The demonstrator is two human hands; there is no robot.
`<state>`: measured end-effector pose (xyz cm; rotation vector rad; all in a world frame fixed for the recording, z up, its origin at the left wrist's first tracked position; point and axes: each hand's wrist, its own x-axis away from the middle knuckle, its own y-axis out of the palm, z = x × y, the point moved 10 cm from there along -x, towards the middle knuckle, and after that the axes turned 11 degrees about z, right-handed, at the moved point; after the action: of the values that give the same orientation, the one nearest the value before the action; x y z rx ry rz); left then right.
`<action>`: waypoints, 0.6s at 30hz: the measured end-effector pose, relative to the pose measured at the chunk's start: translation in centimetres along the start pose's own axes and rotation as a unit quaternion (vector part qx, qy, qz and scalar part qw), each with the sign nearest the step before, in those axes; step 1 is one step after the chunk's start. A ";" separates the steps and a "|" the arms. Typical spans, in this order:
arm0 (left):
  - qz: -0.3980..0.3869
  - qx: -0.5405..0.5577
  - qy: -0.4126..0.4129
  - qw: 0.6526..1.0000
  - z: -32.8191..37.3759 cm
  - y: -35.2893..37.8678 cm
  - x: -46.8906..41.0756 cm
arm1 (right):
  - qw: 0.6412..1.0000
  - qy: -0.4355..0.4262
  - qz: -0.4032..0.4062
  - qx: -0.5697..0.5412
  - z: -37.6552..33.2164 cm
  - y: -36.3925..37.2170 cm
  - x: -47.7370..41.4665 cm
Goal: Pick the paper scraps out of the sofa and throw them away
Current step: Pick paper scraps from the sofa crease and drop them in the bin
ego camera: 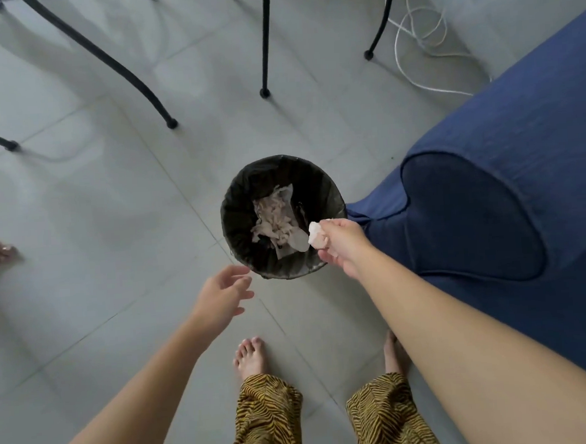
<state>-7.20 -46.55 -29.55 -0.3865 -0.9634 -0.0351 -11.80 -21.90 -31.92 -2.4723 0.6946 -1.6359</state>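
Left hand point(222, 296): lower centre-left of the frame, we hold it empty, fingers spread loosely, just short of the bin's near rim, probably ready to steady it.
Bin point(236, 221): mid-frame on the floor, black liner, white crumpled paper already lying inside; it stands right beside the sofa so we need only a short carry.
Paper scrap point(317, 235): pinched over the bin's right edge, above the opening, so we judge it will fall in on release.
Right hand point(344, 244): fingers closed on the scrap.
Sofa point(508, 181): blue, right of frame.
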 end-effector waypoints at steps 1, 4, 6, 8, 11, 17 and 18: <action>-0.002 -0.005 0.003 1.000 0.0 -0.1 0.0 | 0.999 0.012 -0.016 -0.029 0.0 0.4 -0.1; -0.002 -0.008 0.014 1.000 0.4 0.0 -0.4 | 0.992 0.030 -0.075 -0.093 -0.4 1.8 -0.2; -0.006 -0.011 0.024 1.000 0.8 0.2 -0.6 | 0.990 0.029 -0.093 -0.106 -0.5 2.1 -0.5; -0.011 -0.016 0.031 0.999 1.2 0.6 -0.6 | 0.989 0.021 -0.101 -0.106 -0.6 2.1 -0.6; -0.015 -0.019 0.039 0.999 1.9 1.1 -0.1 | 0.988 0.019 -0.107 -0.107 -0.2 1.7 -0.2; 0.007 -0.023 0.070 0.997 5.3 2.4 3.1 | 0.992 0.008 -0.103 -0.067 0.5 -0.8 3.7; 0.011 -0.021 0.085 0.996 6.3 2.9 4.0 | 0.993 -0.004 -0.106 -0.052 0.5 -1.5 4.7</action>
<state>-9.28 -41.22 -24.00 -0.4263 -0.7904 -0.0671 -9.34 -22.57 -27.69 -2.7071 0.5448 -1.6981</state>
